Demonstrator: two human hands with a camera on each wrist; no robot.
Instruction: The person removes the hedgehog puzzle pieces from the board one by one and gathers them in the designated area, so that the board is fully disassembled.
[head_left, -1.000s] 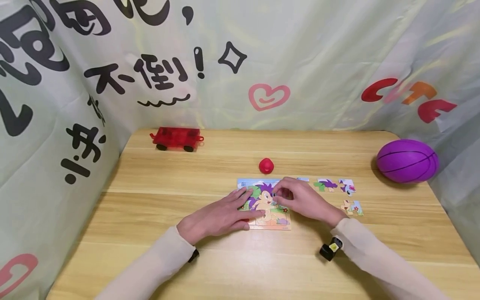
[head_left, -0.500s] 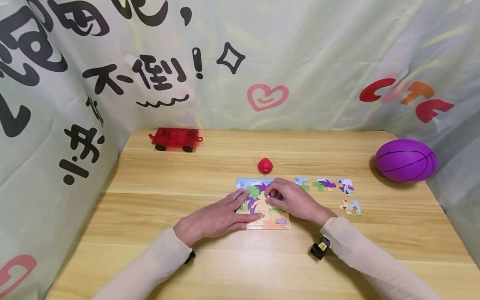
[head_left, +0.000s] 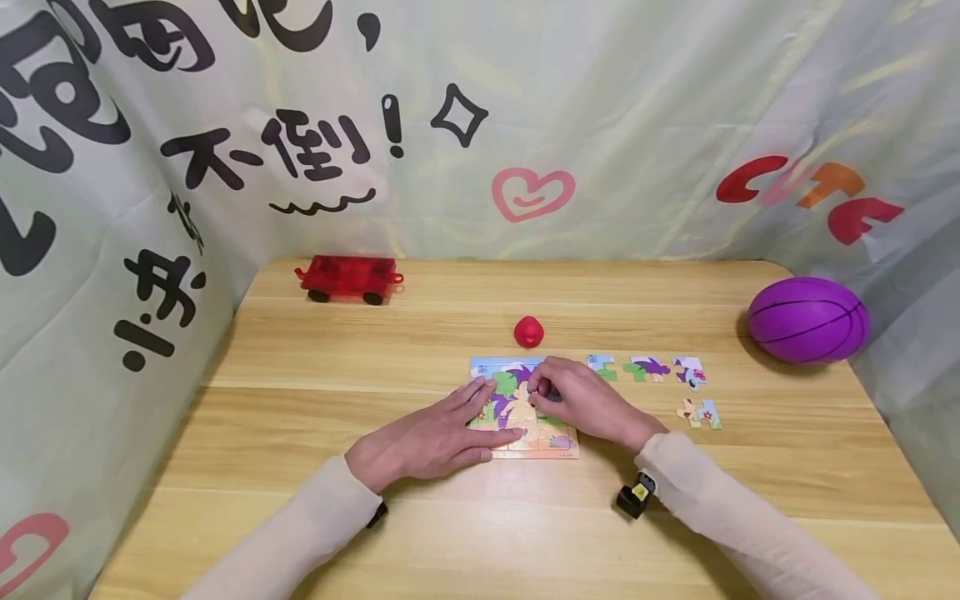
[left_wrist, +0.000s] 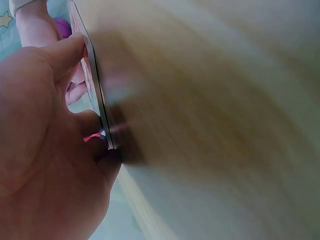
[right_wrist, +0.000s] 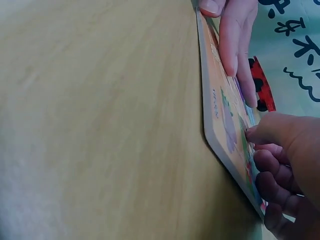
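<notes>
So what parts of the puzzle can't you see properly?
- Head view: the right hand covers the puzzle board's middle; whether it holds a piece is hidden.
- Head view: the left hand covers the board's left edge.
- Left wrist view: blurred.
- Loose pieces: pictures too small.

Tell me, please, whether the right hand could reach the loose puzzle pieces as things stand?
Probably yes: the right hand is on the puzzle board, and the loose puzzle pieces lie just beside it with nothing between.

You wear long, pale beige sleeves on both arms, and a small black camera unit with a yellow-marked face is strapped under each wrist.
</notes>
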